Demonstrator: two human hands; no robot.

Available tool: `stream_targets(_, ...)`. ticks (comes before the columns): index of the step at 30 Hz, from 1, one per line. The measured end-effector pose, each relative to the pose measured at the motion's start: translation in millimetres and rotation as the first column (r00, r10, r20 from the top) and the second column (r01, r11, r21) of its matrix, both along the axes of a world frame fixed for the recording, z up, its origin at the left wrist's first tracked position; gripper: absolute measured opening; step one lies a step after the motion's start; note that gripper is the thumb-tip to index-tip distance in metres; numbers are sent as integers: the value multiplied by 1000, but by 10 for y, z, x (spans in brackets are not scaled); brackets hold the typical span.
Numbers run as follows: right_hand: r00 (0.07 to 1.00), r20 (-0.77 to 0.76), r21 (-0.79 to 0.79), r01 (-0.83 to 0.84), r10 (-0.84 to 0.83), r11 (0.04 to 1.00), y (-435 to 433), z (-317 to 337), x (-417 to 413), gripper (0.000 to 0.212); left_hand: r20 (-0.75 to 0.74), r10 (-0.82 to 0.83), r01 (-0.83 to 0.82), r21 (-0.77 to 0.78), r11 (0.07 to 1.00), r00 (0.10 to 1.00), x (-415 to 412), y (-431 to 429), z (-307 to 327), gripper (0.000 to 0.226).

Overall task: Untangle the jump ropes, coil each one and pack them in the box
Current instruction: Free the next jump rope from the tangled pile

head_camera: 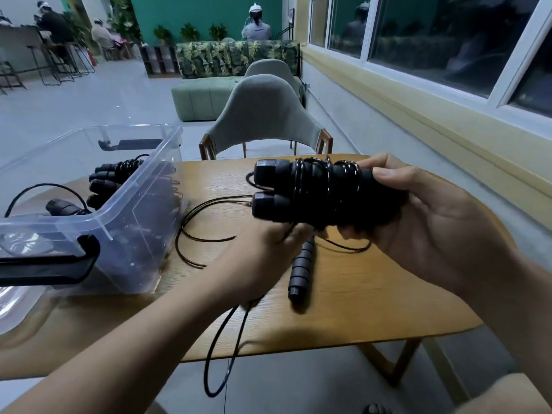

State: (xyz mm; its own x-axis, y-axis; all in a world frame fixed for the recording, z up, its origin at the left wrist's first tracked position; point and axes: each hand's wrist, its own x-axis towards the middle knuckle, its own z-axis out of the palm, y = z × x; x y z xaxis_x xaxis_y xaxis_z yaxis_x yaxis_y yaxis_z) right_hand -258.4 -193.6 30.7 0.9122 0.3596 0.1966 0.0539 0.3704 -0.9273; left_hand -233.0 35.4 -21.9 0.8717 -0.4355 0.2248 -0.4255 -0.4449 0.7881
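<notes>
Right hand (433,225) grips a black jump rope (313,192) coiled round its paired handles above the wooden desk (373,294); the blurred left hand's (265,249) hold is unclear. Bundled black ropes (116,174) lie in the clear plastic box (98,218) at the left edge; one loose black rope (301,264) remains uncoiled.

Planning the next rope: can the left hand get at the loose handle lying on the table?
Probably yes. The loose handle lies unobstructed on the table beside the left hand. But that hand seems to pinch the coiled rope the right hand holds, so it must let go first.
</notes>
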Motion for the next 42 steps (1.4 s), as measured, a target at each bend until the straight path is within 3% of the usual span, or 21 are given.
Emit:
stream_targets(2, 996, 15, -7, 92, -92, 996, -4, -10, 27, 19, 23, -30, 29, 41, 999, 999, -33, -69, 22, 25)
stream_targets(9, 952, 138, -111, 288, -272, 951, -47, -55, 135, 16, 81, -28, 3, 294, 956, 996, -175, -125, 78, 16)
stream_targets(15, 901, 267, -221, 404, -343, 888, -169, -87, 258, 12, 199, -65, -14, 371, 928, 978, -267, -53, 198, 16)
stream_targets(18, 893, 333, -384, 422, -303, 821, -209, -109, 257, 15, 290, -50, -56, 348, 936, 956, -282, 2, 251, 16)
stream_targets(23, 928, 347, -643, 340, -135, 686, -176, -134, 194, 10, 404, -81, -39, 281, 959, 911, -240, 108, 258, 13)
stream_targets(28, 972, 234, -712, 179, -11, 679, -135, -118, 169, 10, 472, -118, 14, 217, 976, 874, -186, 166, 293, 10)
stream_targets(36, 983, 158, -648, 29, 97, 761, -175, -72, 126, 14, 417, -85, 52, 90, 995, 905, -82, 277, 341, 9)
stream_targets(42, 988, 96, -482, -58, 118, 874, -195, -19, 92, 14, 254, -62, 85, -80, 993, 965, 34, 350, 337, 20)
